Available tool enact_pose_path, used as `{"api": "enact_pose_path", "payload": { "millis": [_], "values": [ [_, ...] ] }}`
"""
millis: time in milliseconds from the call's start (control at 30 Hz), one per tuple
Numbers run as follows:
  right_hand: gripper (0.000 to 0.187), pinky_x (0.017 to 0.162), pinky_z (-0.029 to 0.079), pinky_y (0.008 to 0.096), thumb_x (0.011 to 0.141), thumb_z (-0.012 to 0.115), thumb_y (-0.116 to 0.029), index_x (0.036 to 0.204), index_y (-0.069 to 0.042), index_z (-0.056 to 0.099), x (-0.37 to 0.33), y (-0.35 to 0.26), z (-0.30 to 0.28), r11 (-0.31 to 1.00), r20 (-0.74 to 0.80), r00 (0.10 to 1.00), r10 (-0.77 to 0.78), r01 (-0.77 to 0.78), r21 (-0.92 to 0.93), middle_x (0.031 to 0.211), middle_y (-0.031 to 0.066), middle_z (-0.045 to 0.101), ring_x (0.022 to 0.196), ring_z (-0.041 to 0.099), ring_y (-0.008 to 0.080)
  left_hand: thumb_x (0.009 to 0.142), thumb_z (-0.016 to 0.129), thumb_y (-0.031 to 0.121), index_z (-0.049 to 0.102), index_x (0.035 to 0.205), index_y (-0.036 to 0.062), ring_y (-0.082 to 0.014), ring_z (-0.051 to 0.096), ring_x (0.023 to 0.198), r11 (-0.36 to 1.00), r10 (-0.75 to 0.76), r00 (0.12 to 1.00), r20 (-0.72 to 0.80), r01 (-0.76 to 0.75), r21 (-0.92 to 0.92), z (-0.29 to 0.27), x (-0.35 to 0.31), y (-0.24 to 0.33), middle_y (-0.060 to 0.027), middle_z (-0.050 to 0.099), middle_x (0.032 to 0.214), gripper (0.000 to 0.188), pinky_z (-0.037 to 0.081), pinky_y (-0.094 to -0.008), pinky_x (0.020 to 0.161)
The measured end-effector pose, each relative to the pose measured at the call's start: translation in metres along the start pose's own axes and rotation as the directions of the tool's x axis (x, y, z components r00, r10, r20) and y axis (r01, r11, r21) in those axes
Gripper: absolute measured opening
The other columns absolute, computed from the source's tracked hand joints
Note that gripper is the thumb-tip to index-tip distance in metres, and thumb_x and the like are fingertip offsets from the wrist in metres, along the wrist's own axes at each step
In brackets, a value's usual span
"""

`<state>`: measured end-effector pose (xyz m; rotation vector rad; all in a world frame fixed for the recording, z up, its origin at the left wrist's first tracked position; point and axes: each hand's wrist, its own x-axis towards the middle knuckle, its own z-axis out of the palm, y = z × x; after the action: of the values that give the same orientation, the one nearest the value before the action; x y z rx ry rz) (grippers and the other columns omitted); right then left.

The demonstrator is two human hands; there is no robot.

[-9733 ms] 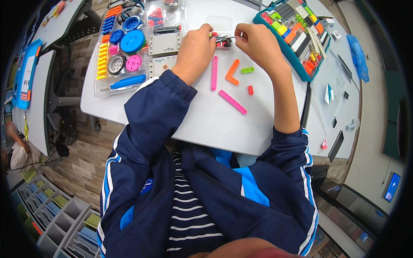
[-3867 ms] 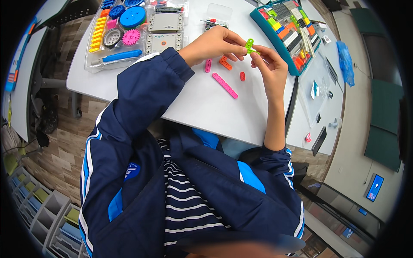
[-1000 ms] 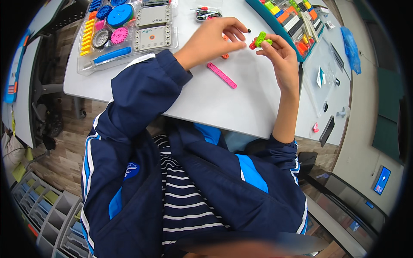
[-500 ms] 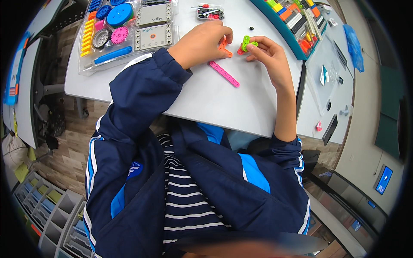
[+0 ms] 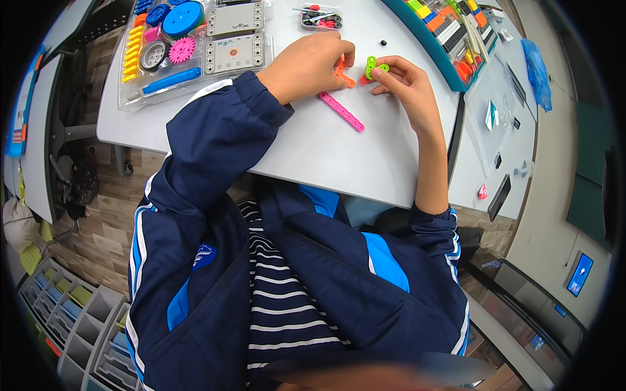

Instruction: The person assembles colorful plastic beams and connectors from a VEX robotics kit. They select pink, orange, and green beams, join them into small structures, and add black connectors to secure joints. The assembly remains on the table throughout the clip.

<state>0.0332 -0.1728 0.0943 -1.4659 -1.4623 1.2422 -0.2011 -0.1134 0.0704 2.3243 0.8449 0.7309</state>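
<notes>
My left hand (image 5: 312,64) is closed on an orange angled plastic beam (image 5: 343,73), whose holed lower end sticks out past the fingers. Just to its right, my right hand (image 5: 403,81) pinches a lime-green connector piece (image 5: 371,67) between thumb and fingers. A bit of red shows under the green piece; whether it is joined to it I cannot tell. The two held parts are close but apart. Below them a pink holed beam (image 5: 342,111) lies on the white table. A small black piece (image 5: 383,43) rests beyond my right hand.
A clear tray (image 5: 130,101) with gears, wheels, grey electronic boxes and a blue pen-like tool stands at the left. A small clear box (image 5: 321,18) of pins sits at the back. A teal bin (image 5: 450,78) of sorted colourful parts is at the right.
Both hands keep their grips and hardly move. The whole picture has shifted very slightly.
</notes>
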Motion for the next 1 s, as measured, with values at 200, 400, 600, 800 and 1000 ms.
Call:
{"api": "enact_pose_path", "payload": {
  "millis": [200, 400, 600, 800, 1000],
  "values": [
    [0.032, 0.08, 0.06, 0.0292, 0.095, 0.076, -0.018, 0.117, 0.005, 0.07, 0.0, -0.002, -0.001, 0.998, -0.001, 1.0, -0.025, 0.025, -0.058, 0.102, 0.0141, 0.077, 0.095, 0.075, 0.0179, 0.08, 0.086, 0.02, 0.071, 0.097, 0.0068, -0.026, 0.065, 0.088, 1.0, -0.028, 0.999, 0.023, 0.027, 0.013, -0.001, 0.001, 0.002, -0.0095, 0.063, 0.091, 0.026, 0.052, -0.0384, 0.077],
    [0.031, 0.079, 0.059, 0.0283, 0.095, 0.076, -0.017, 0.116, 0.005, 0.07, -0.003, -0.005, -0.001, 1.0, 0.005, 1.0, -0.02, 0.02, 0.002, 0.103, 0.0141, 0.076, 0.092, 0.074, 0.0169, 0.083, 0.084, 0.018, 0.073, 0.092, 0.007, -0.0259, 0.067, 0.091, 0.998, -0.054, 0.995, 0.078, 0.05, 0.049, -0.004, 0.003, 0.008, -0.0092, 0.063, 0.1, 0.018, 0.053, -0.0376, 0.08],
    [0.032, 0.082, 0.056, 0.0273, 0.097, 0.074, -0.017, 0.122, 0.002, 0.068, -0.003, -0.006, -0.004, 0.993, 0.015, 1.0, -0.012, 0.01, 0.119, 0.106, 0.0096, 0.073, 0.084, 0.07, 0.0147, 0.083, 0.082, 0.01, 0.072, 0.094, 0.0056, -0.0223, 0.071, 0.091, 0.993, 0.005, 0.999, -0.047, -0.011, -0.119, 0.0, 0.006, 0.008, -0.0081, 0.065, 0.12, 0.016, 0.06, -0.0316, 0.082],
    [0.03, 0.083, 0.058, 0.0288, 0.097, 0.074, -0.016, 0.119, 0.003, 0.069, -0.002, -0.006, -0.008, 0.991, -0.019, 0.998, -0.057, 0.059, 0.122, 0.108, 0.0129, 0.076, 0.093, 0.072, 0.0163, 0.084, 0.08, 0.003, 0.07, 0.107, 0.0048, -0.0185, 0.072, 0.094, 0.943, 0.007, 0.997, -0.073, -0.031, -0.332, -0.002, 0.011, 0.009, -0.0073, 0.071, 0.109, 0.025, 0.061, -0.0285, 0.083],
    [0.03, 0.084, 0.058, 0.0298, 0.097, 0.074, -0.015, 0.121, 0.003, 0.068, -0.006, -0.011, -0.005, 0.984, -0.06, 0.99, -0.131, 0.137, 0.114, 0.11, 0.0127, 0.075, 0.096, 0.072, 0.0163, 0.083, 0.082, 0.006, 0.066, 0.123, 0.0058, -0.0194, 0.075, 0.095, 0.818, -0.158, 0.987, -0.017, 0.121, -0.562, -0.005, 0.011, 0.013, -0.0102, 0.073, 0.107, 0.043, 0.061, -0.0291, 0.085]
  ]
}}
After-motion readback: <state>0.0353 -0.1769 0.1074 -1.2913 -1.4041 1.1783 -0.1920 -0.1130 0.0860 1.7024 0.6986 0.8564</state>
